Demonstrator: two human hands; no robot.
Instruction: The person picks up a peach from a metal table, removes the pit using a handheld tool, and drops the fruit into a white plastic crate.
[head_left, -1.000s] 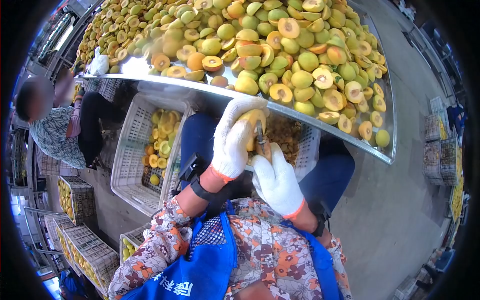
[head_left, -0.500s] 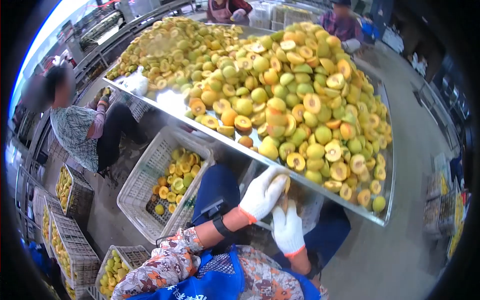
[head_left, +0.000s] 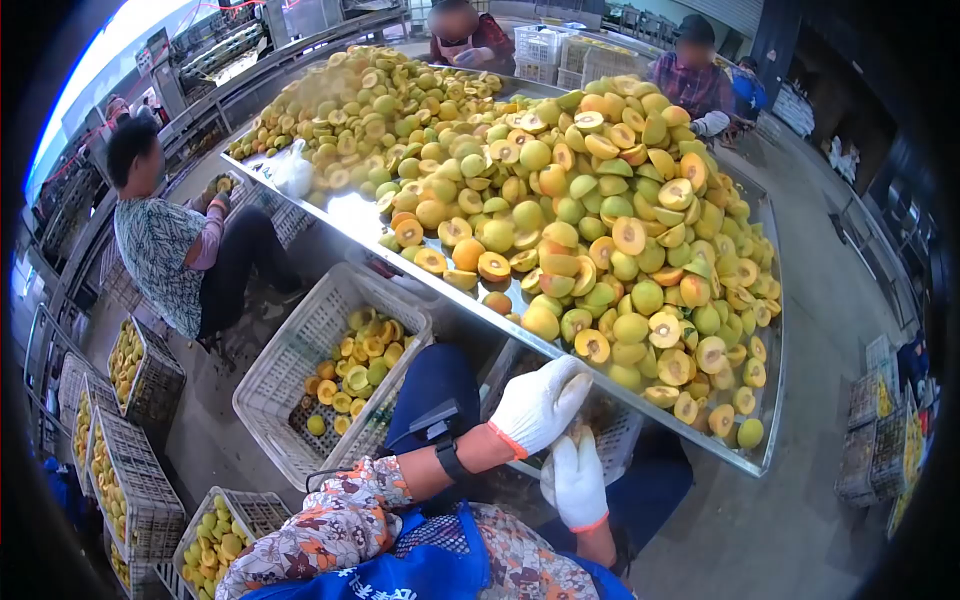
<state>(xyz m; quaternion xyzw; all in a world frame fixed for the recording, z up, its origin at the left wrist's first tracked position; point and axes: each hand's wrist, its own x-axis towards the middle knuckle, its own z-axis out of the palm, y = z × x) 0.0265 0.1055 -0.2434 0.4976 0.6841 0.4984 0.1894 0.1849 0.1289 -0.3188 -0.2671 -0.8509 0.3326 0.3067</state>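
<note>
My left hand [head_left: 541,402], in a white knit glove with an orange cuff, is closed just below the near edge of a metal table [head_left: 452,290]. Right below it is my right hand [head_left: 577,482], gloved the same way, its fingers curled. Whatever sits between the fingers is hidden by the gloves. A heap of halved yellow-green stone fruit [head_left: 628,235], resembling peaches, covers the table, many with pits showing. Under my hands, between my knees, stands a plastic crate [head_left: 628,440]. Left of my knee, a larger grey crate [head_left: 275,405] holds hollowed fruit halves [head_left: 365,360].
Crates of fruit [head_left: 130,480] are stacked at the lower left, and more crates [head_left: 875,440] stand at the right. A seated person [head_left: 165,240] is on the left. Two people [head_left: 690,80] sit at the table's far side. A white plastic bag [head_left: 290,172] lies on the table.
The view has tilted up slightly. The pale fruit piece that showed between my gloves is out of sight now. My left hand has turned into a tighter fist; my right hand is slightly lower.
</note>
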